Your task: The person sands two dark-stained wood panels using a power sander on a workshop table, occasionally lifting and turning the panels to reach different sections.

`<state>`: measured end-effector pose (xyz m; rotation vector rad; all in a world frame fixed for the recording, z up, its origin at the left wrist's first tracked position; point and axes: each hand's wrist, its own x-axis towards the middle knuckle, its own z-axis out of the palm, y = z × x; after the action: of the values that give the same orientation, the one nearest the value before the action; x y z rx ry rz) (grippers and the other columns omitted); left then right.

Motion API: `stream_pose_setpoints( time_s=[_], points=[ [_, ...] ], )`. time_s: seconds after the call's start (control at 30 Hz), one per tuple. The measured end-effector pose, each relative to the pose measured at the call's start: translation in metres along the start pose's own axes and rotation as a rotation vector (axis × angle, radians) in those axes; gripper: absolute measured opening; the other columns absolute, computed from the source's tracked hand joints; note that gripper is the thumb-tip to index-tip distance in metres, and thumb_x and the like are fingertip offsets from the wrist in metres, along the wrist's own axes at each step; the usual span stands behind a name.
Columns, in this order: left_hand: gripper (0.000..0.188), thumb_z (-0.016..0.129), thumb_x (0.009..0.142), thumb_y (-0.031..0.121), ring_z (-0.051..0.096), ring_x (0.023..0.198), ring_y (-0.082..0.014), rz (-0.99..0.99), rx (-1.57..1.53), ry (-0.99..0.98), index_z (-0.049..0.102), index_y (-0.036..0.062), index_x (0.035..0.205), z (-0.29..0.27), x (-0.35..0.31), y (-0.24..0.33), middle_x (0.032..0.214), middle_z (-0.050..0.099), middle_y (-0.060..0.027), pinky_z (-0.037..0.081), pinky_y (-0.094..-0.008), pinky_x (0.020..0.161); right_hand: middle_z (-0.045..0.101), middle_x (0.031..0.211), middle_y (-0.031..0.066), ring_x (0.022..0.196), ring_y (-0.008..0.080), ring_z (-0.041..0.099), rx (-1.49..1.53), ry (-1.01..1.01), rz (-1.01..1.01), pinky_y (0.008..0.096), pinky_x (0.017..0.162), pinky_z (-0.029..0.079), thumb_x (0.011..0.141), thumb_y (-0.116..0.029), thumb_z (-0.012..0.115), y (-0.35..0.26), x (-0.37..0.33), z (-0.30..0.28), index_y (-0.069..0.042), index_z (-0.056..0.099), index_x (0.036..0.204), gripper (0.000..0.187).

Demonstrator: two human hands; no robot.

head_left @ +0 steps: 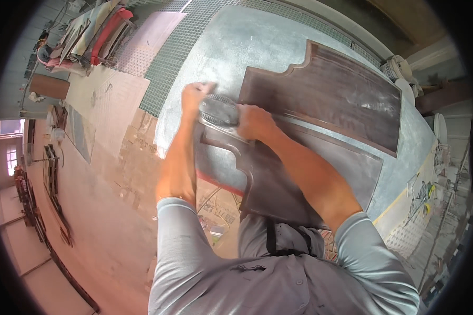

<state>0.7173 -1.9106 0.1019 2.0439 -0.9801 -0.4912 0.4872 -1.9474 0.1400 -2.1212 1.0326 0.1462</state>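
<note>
A grey, dusty sander (219, 110) with a ribbed top is between my hands, slightly blurred. My left hand (195, 94) is closed at its left side, though the fingertips are partly hidden. On its right side my right hand (255, 122) grips it with bent fingers. The tool sits at the far left corner of the nearer dark brown panel (320, 170), which has a curved, stepped edge and raised border. A matching brown panel (326, 94) lies just beyond, with pale dust across its face. Both rest on a grey-blue tabletop (236, 42).
Green grating (178, 50) borders the table at the far left. Stacked sheets and a red piece (108, 37) stand at the upper left. Flattened cardboard (142, 147) covers floor to the left. Tools and cords (425, 197) lie at the right. My body is against the near side.
</note>
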Motion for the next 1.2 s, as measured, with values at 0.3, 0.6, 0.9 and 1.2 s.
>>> stream_pose_setpoints(
  time_s=[0.3,0.6,0.9,1.2],
  points=[
    [0.038,0.078,0.086,0.04,0.068,0.08,-0.0427,0.053,0.034,-0.221,0.066,0.0072,0.072,0.183,-0.224,0.115,0.077,0.07,-0.0183,0.052,-0.0538,0.07,0.072,0.118,0.0243,0.111,0.0441,0.067,0.094,0.123,0.065,0.0499,0.093,0.057,0.069,-0.02,0.089,0.181,-0.265,-0.019,-0.01,0.045,0.154,0.096],
    [0.035,0.077,0.087,0.043,0.068,0.076,-0.0412,0.127,-0.011,-0.344,0.066,0.0105,0.082,0.242,-0.317,0.184,0.074,0.068,-0.0157,0.054,-0.0541,0.07,0.074,0.087,0.0227,0.085,0.0428,0.073,0.01,0.169,0.306,0.047,0.074,0.058,0.068,-0.007,0.075,0.27,-0.368,-0.013,-0.002,0.073,0.104,0.036],
    [0.041,0.079,0.088,0.039,0.065,0.063,-0.0358,0.087,0.09,0.002,0.068,0.0043,0.069,0.068,-0.132,0.026,0.068,0.067,-0.0169,0.051,-0.0466,0.061,0.073,0.114,0.0219,0.105,0.0446,0.068,0.027,0.099,-0.096,0.0521,0.089,0.056,0.072,-0.026,0.084,0.077,-0.135,0.001,-0.017,0.055,0.148,0.082],
    [0.045,0.082,0.088,0.032,0.053,0.053,-0.0087,-0.12,-0.052,0.052,0.067,-0.0014,0.061,-0.055,-0.023,-0.046,0.056,0.062,-0.0031,0.043,-0.0294,0.052,0.073,0.11,0.0243,0.105,0.042,0.071,-0.027,0.007,-0.124,0.0521,0.09,0.058,0.078,-0.018,0.07,-0.042,0.004,0.042,-0.004,0.065,0.122,0.046]
  ],
)
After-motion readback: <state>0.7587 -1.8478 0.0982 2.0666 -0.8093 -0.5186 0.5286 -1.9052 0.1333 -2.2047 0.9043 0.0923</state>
